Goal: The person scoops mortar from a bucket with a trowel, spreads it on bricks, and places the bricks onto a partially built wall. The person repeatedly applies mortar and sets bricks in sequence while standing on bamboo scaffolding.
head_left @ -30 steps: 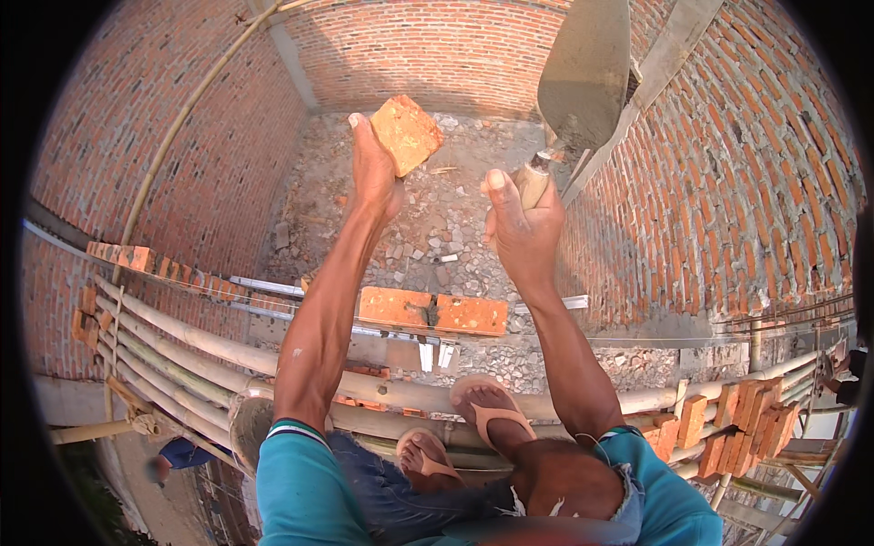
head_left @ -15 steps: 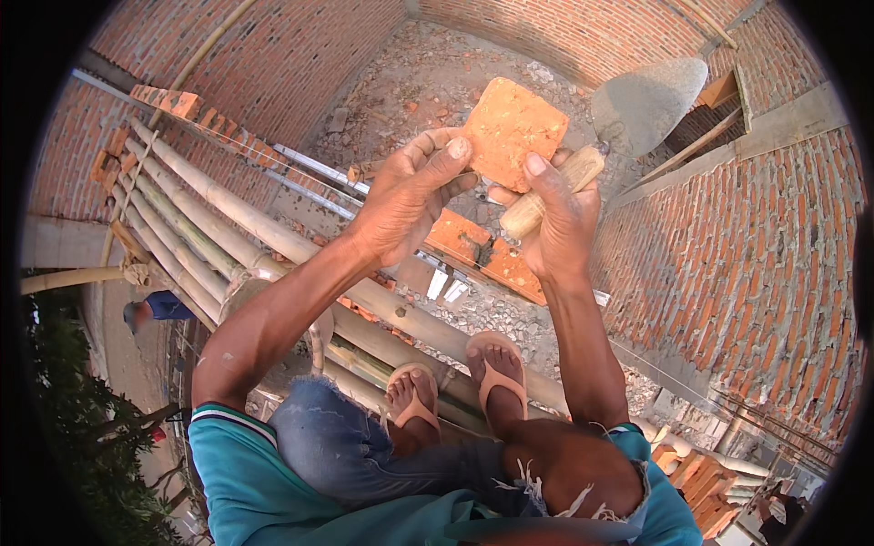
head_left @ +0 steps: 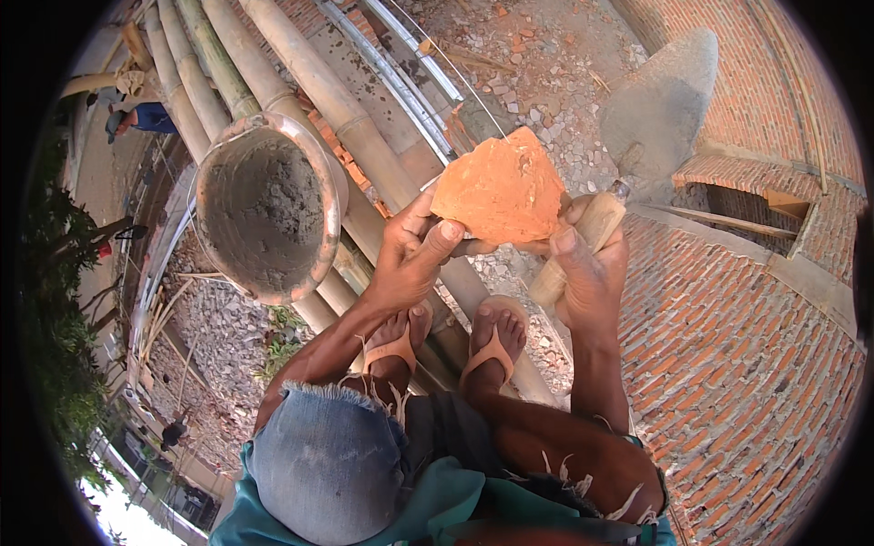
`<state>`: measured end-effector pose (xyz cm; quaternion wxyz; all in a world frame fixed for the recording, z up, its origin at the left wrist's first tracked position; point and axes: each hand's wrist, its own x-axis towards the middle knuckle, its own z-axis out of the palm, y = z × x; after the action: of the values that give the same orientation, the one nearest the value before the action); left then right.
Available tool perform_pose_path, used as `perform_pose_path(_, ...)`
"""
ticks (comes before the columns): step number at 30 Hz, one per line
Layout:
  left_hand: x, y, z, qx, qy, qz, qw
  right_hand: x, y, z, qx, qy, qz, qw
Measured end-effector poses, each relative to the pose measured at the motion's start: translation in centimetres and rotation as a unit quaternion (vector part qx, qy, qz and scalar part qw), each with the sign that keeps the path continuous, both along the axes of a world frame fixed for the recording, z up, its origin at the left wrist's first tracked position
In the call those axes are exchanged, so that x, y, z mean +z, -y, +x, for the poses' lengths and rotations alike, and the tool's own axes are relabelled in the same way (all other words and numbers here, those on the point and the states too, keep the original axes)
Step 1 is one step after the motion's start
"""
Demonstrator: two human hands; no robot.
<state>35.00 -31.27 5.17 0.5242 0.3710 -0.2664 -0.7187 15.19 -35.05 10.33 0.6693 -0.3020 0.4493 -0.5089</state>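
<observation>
A broken piece of orange brick (head_left: 501,187) is held up in front of me, its upper edge rough and uneven. My left hand (head_left: 410,259) grips its lower left corner between thumb and fingers. My right hand (head_left: 592,273) is wrapped round the wooden handle of a trowel (head_left: 663,109), and its fingertips also touch the brick's lower right side. The trowel's broad grey blade points up and away, smeared with mortar. To the left, a bucket (head_left: 330,205) with grey mortar inside stands by the bamboo poles.
Under my sandalled feet run thick bamboo poles (head_left: 341,100). Beyond them lie metal strips (head_left: 401,77), a taut string and rubble-strewn ground (head_left: 537,55) far below. A brick wall (head_left: 746,382) rises on the right, with an opening higher up. At the far left is a person (head_left: 155,118) in blue.
My view has swung left and down, bringing the mortar bucket into sight. The brick has been turned and tilted, its broken edge now showing. Both hands keep their holds.
</observation>
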Motion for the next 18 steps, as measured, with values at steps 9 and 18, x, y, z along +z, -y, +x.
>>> perform_pose_path(9, -5.9, 0.1, 4.2, 0.051, 0.074, 0.1, 0.991, -0.8, 0.3, -2.7, -0.012, -0.09, 0.028, 0.996)
perform_pose_path(18, -11.1, 8.8, 1.2, 0.102, 0.16, 0.138, 0.972, -3.4, 4.5, -9.5, -0.086, -0.297, 0.093, 0.946)
